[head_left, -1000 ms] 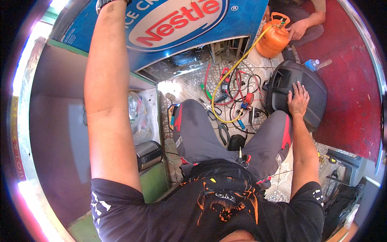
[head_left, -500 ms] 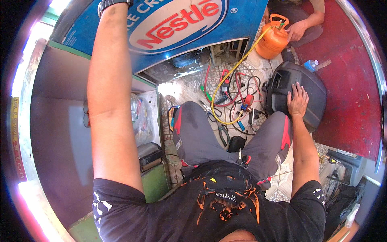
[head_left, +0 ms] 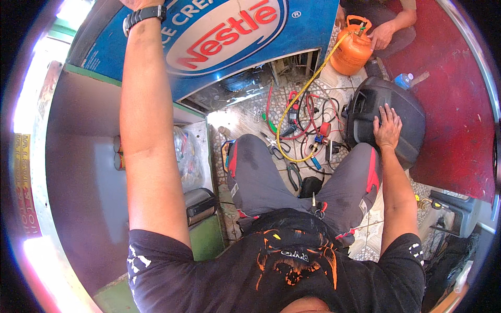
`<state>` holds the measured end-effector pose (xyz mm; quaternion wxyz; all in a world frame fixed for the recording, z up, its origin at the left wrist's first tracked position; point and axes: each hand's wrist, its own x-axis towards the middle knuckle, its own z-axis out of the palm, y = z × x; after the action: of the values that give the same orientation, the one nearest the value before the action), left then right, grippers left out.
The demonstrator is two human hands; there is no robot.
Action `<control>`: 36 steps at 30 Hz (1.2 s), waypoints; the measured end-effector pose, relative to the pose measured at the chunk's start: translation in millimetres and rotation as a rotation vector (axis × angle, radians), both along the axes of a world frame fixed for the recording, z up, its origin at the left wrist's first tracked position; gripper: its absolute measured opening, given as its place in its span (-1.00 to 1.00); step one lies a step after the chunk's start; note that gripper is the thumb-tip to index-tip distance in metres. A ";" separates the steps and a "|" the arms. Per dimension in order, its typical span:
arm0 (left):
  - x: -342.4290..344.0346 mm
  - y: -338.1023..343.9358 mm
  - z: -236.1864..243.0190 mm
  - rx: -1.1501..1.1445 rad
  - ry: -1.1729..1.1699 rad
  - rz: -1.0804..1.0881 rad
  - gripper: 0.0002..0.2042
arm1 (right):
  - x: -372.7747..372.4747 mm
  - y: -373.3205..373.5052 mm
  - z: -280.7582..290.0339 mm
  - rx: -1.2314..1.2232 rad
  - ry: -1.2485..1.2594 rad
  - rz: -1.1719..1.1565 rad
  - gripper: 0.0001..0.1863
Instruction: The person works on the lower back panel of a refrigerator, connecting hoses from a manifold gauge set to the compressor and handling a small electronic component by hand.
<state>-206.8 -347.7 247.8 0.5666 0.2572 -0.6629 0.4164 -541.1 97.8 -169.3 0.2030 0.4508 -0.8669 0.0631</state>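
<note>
Black casing (head_left: 386, 117), rounded and plastic, stood on the tiled floor (head_left: 245, 117) just right of the person's knees, and the right hand (head_left: 387, 128) lay flat on top of it, fingers spread, gripping nothing. The left hand (head_left: 136, 4) reached up the blue freezer cabinet (head_left: 308, 26), cut off at the frame's edge, so I could not tell its grip. Red and yellow hoses (head_left: 292, 117) lay tangled beside the casing, near an orange gas cylinder (head_left: 352, 52).
</note>
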 end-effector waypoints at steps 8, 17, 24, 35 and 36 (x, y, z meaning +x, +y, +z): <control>15.0 19.3 -14.2 0.265 0.004 -0.388 -0.55 | 0.3 -3.4 -1.9 -0.014 -0.024 0.007 -0.53; 52.9 101.5 -443.3 2.092 0.585 -0.651 -0.75 | -2.2 -3.0 -1.5 -0.002 -0.031 -0.008 -0.53; 46.5 -4.3 -483.1 2.036 1.485 -0.819 -0.55 | -4.9 -0.6 -6.2 0.043 -0.016 -0.026 -0.54; 43.6 -52.9 -483.7 2.015 1.345 -0.714 -0.76 | -0.9 -8.4 -1.7 0.019 -0.024 -0.011 -0.54; 39.6 -52.1 -483.9 2.028 1.369 -0.679 -0.68 | -0.8 -8.3 -1.5 0.021 -0.025 -0.012 -0.54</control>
<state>-167.2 -399.8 -236.1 0.4196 0.5535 -0.2881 -0.6592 -542.0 89.5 -170.8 0.1878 0.4466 -0.8728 0.0585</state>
